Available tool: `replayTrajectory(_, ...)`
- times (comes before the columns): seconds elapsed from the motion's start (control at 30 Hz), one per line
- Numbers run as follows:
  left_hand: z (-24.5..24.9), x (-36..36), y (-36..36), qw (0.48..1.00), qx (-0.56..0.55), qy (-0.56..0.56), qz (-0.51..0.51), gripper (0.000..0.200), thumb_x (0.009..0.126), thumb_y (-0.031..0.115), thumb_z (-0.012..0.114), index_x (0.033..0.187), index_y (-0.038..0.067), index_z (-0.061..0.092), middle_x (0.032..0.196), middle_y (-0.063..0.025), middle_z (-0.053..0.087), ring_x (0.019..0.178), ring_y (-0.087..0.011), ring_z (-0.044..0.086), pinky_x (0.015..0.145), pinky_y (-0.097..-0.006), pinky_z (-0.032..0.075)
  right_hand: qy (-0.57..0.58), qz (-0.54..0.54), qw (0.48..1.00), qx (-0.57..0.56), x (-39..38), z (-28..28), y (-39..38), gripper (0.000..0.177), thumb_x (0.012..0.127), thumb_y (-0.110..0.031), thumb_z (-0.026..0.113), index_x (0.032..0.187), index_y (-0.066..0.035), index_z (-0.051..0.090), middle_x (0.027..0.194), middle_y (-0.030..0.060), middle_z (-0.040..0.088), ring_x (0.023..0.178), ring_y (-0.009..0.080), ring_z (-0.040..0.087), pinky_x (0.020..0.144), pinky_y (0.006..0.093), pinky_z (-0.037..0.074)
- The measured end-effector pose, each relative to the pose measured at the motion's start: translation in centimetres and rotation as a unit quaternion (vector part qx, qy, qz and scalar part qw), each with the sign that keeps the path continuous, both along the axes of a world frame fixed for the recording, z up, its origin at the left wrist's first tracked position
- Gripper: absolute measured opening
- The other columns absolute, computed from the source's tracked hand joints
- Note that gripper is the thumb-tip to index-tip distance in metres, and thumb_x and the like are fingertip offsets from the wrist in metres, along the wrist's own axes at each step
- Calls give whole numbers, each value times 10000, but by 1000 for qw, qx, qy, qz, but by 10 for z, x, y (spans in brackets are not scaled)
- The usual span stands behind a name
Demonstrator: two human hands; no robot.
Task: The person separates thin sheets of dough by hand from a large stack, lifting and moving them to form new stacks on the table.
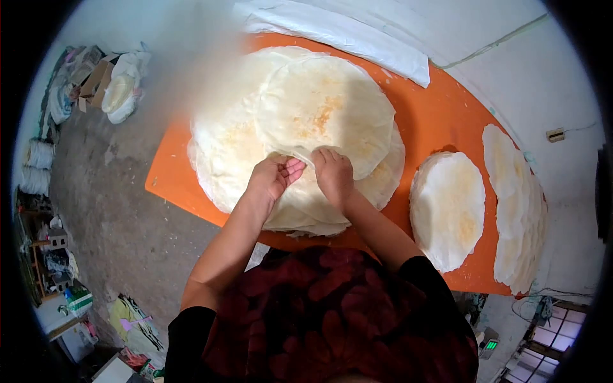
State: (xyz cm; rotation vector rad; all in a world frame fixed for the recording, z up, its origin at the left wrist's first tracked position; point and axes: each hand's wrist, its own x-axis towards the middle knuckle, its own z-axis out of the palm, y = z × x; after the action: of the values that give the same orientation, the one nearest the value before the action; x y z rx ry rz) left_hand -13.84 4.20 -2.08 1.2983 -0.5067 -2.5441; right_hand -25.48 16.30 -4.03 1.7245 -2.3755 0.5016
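A wide pile of thin, round, pale flatbread-like sheets [236,134] lies on the orange table [172,159]. One round sheet with browned patches [332,102] lies on top, toward the upper right of the pile. At its near edge, my left hand [276,175] is palm up, its fingers curled at the lifted edge. My right hand [332,171] is back up beside it, fingers bent and pressed together on the same edge. The two hands are close together, and the right fingertips are partly hidden.
A smaller round stack [447,210] stands to the right, and overlapping sheets [514,210] line the table's right end. Folded white plastic [338,32] lies along the far edge. A cardboard box [97,84] and white bags are on the floor at the upper left.
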Motion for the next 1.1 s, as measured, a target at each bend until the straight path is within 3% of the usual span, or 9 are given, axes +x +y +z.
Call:
replayTrajectory(0.1,26,13,2,998,-54,-12,-10,165,854,124,472,948,-12,473,873,-125,540,785,-249,556,708,-351,475,-149,-95,975,138,-30,17,-16,130,779,-157,494,827,-61,567,820,157,599,787,294,587,686,422,457)
replayTrajectory(0.17,32,33,7,988,-130,-81,-21,180,847,135,488,976,11,470,864,-100,535,776,-226,541,696,-338,462,-80,-126,989,-23,-62,63,-22,132,785,-153,481,818,-77,585,794,161,603,752,306,594,679,425,468)
replayTrajectory(0.3,13,59,28,987,-131,-86,-25,211,829,121,520,1018,52,457,885,-81,523,790,-194,525,700,-341,450,27,-68,991,-115,-60,186,-14,141,773,-81,479,870,-78,580,796,124,607,755,296,591,640,394,473)
replayTrajectory(0.4,4,58,32,989,-116,-90,-11,225,828,110,533,1026,39,454,865,-80,530,757,-189,544,665,-342,466,81,-36,990,-107,-31,185,-1,141,748,-60,483,868,-76,555,770,117,588,727,301,581,621,397,467)
replayTrajectory(0.5,0,57,27,987,-132,-83,-37,202,845,134,515,1014,36,462,819,-72,545,716,-190,560,621,-332,467,58,-9,996,-69,-3,113,19,70,699,-35,464,760,-67,477,674,109,522,652,280,558,549,398,449)
replayTrajectory(0.57,-2,57,22,986,-122,-74,-89,204,853,180,513,990,35,469,788,-71,559,685,-183,572,573,-310,460,43,-15,998,32,25,57,40,66,678,-50,491,742,-55,480,694,87,528,649,246,570,525,354,455)
replayTrajectory(0.67,-7,58,22,981,-92,-64,-161,261,860,282,517,938,35,487,759,-77,576,649,-169,589,505,-276,447,-8,-23,999,29,53,9,62,280,716,-64,472,984,-6,533,947,144,570,838,280,574,640,349,480)
replayTrajectory(0.83,0,51,29,985,-64,-19,-161,345,873,382,490,897,38,503,756,-96,580,619,-175,590,490,-280,446,-6,-34,999,11,59,12,66,336,725,-102,495,1040,17,513,1014,148,561,928,280,560,668,341,467)
replayTrajectory(1.1,0,36,32,978,-121,-26,-170,283,886,294,456,980,27,465,801,-120,590,597,-181,581,480,-269,448,-9,-56,998,-6,62,11,71,409,741,-318,576,1036,-35,549,994,147,574,917,296,557,731,387,436)
